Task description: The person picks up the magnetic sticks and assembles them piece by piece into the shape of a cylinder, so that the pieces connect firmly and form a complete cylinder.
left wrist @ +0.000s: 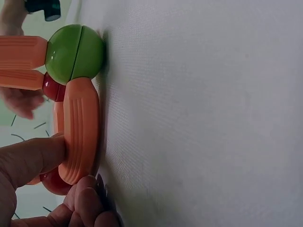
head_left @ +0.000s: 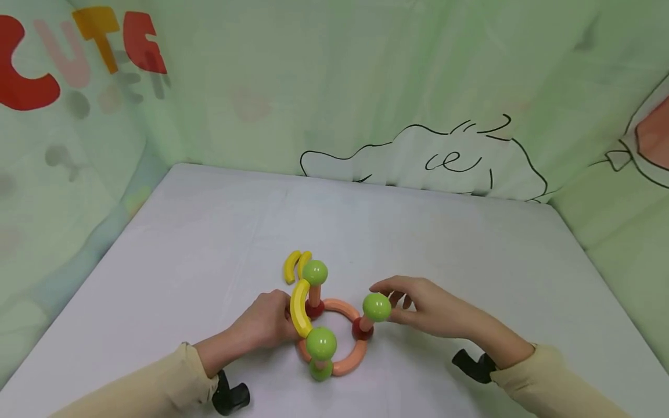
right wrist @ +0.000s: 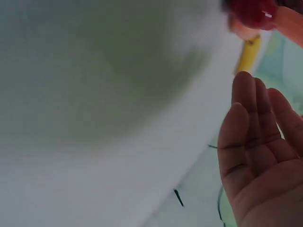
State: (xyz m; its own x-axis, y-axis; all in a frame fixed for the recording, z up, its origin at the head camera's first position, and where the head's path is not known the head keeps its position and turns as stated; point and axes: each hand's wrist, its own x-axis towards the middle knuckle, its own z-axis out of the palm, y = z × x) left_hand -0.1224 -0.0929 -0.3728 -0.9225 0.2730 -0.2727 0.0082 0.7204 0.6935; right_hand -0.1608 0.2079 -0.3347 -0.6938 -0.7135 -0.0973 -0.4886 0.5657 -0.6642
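A toy structure of balls and rods stands on the table. Its base is a ring of orange curved rods [head_left: 351, 358] joined by red balls and a green ball [left wrist: 71, 53]. Short orange uprights carry green balls [head_left: 377, 307], and a yellow curved rod [head_left: 299, 307] bridges two of these at the left. With thumb and fingers, my left hand [head_left: 270, 320] pinches an orange base rod [left wrist: 81, 130] at the ring's left side. My right hand [head_left: 431, 306], fingers loosely extended, is beside the right-hand upright; in the right wrist view its palm [right wrist: 270, 184] holds nothing.
Two loose yellow curved rods [head_left: 290, 268] lie just behind the structure. The white table [head_left: 219, 232] meets printed green fabric walls [head_left: 235, 87] at the back and sides. Black wrist devices [head_left: 230, 396] hang by both sleeves.
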